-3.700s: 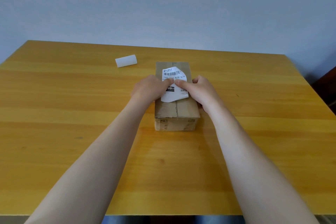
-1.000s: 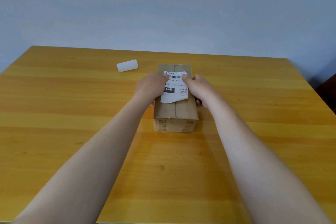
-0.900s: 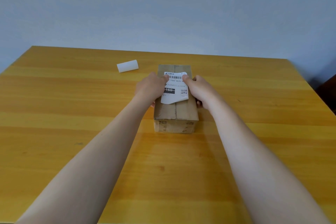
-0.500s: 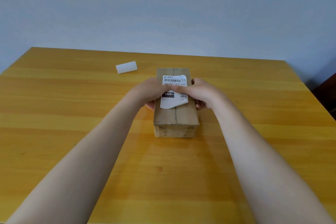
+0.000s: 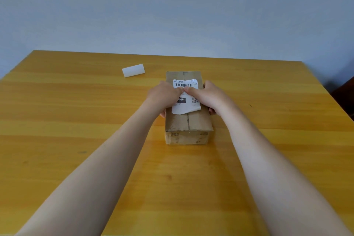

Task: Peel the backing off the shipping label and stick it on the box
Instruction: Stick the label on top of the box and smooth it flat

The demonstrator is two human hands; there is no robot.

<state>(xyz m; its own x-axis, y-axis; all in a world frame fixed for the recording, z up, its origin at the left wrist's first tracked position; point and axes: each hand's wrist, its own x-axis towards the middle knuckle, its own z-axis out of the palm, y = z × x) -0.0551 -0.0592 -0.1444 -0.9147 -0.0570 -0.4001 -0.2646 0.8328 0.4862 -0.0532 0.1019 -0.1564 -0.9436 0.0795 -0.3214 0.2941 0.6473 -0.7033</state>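
On the glossy yellow wooden table [image 5: 76,111] sat an oblong cardboard box [image 5: 188,122] with a taped seam, the white paper label [image 5: 186,108] lying on its top, near edge curling. Both the left hand [image 5: 163,95] and the right hand [image 5: 208,96] clasped the box's sides with curled fingers, thumbs pressing the label's middle. A curled white backing [image 5: 133,70] lay well apart.

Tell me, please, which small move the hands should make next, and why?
Probably slide both thumbs toward the near edge of the label. The left hand and right hand hold the box, thumbs pressing the label's middle, but its near edge looks curled, not yet stuck down.
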